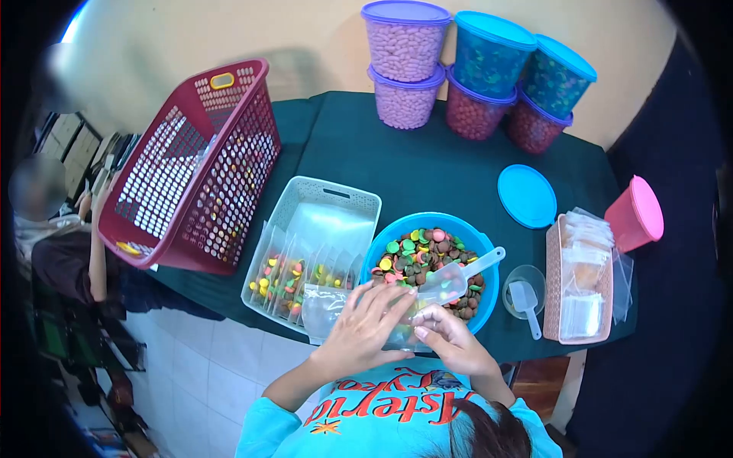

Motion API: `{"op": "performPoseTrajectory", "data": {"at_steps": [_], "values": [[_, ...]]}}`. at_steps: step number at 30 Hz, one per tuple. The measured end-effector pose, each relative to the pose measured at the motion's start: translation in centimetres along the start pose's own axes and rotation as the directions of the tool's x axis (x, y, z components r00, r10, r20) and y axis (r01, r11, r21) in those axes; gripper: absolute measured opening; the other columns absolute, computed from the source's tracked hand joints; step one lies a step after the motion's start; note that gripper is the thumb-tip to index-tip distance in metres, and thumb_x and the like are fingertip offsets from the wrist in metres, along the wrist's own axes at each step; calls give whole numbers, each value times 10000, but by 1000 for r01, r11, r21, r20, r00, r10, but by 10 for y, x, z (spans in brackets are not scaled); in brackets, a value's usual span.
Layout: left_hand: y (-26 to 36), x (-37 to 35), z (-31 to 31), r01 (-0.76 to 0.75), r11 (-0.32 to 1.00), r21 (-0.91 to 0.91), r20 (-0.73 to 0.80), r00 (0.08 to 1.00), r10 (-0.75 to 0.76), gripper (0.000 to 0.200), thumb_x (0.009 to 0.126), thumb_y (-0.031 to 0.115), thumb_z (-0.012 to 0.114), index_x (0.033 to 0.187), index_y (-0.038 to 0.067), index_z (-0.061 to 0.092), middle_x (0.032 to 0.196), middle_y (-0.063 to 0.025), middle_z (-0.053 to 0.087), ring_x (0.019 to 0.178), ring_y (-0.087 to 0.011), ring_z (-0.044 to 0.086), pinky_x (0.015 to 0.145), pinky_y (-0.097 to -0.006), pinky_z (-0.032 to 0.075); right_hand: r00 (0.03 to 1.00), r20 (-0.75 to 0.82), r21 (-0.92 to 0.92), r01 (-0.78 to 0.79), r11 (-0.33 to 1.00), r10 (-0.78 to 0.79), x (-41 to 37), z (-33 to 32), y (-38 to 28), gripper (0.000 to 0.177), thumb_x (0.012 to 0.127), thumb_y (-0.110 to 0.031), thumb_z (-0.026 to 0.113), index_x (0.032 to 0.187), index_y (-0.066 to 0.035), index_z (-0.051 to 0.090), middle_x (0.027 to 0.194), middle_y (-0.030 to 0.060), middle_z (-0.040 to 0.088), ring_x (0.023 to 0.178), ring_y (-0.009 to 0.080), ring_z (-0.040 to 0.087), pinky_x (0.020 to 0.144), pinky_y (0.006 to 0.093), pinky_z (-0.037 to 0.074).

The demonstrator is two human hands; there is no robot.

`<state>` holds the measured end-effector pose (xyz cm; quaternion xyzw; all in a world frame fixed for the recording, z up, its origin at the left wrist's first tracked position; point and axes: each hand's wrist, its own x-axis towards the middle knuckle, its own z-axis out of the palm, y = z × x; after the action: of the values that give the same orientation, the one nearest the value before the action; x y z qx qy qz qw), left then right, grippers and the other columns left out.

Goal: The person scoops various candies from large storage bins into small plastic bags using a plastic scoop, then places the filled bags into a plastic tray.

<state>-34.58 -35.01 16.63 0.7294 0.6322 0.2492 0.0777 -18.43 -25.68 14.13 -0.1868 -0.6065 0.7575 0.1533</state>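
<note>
Between both hands, at the near edge of the table, is a clear plastic bag with a few coloured pieces showing through it. My left hand grips its left side, with the fingers stretched across the top. With thumb and fingers pinched, my right hand holds its right side. Just beyond stands a blue tub of brown, green, yellow and pink candy discs. A clear scoop lies on the discs. Left of it, a white basket holds several upright filled bags.
A maroon laundry basket stands at the left. Stacked candy tubs line the back. At the right are a blue lid, a small bowl with a scoop, a pink basket of bags and a pink container. Another person is far left.
</note>
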Motion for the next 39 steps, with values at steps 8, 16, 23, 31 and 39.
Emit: {"op": "performPoseTrajectory", "data": {"at_steps": [8, 16, 23, 31, 39], "values": [[-1, -50, 21, 287, 794, -536, -273, 831, -485, 798, 521, 272, 827, 1190, 46, 457, 1107, -150, 462, 1036, -292, 476, 879, -378, 387, 935, 167, -919, 262, 294, -311, 20, -76, -70, 465, 630, -241, 717, 1015, -55, 535, 1113, 67, 558, 1021, 272, 464, 891, 414, 270], [12, -65, 30, 357, 707, -610, -268, 747, -608, 812, 464, 203, 819, 1173, 29, 463, 1109, -133, 441, 1053, -262, 457, 899, -357, 362, 942, 337, -940, 336, 64, 6, 51, -92, -47, 507, 653, -324, 714, 1038, -61, 516, 876, 73, 605, 877, 231, 529, 884, 445, 258], [17, -61, 30, 346, 684, -642, -183, 797, -576, 833, 496, 272, 839, 1192, 55, 435, 1107, -140, 440, 1044, -269, 470, 872, -351, 393, 971, 213, -962, 188, -200, -109, 57, -93, -80, 510, 586, -190, 738, 1026, -87, 503, 790, 57, 565, 826, 226, 523, 863, 431, 276], [10, -51, 34, 336, 649, -682, -69, 854, -515, 821, 562, 281, 809, 1230, 43, 397, 1143, -142, 411, 1060, -271, 458, 896, -355, 384, 933, 222, -971, 184, -155, -284, 73, -88, -40, 539, 574, -100, 696, 1077, -95, 502, 809, 41, 541, 814, 218, 499, 855, 437, 284], [4, -50, 30, 324, 672, -666, -49, 880, -472, 830, 553, 291, 807, 1230, 42, 397, 1151, -137, 413, 1059, -263, 456, 898, -357, 382, 892, 364, -919, 390, 52, -267, 89, -93, -34, 535, 546, -136, 741, 1039, -130, 532, 841, 19, 558, 824, 200, 494, 841, 414, 262]]}}
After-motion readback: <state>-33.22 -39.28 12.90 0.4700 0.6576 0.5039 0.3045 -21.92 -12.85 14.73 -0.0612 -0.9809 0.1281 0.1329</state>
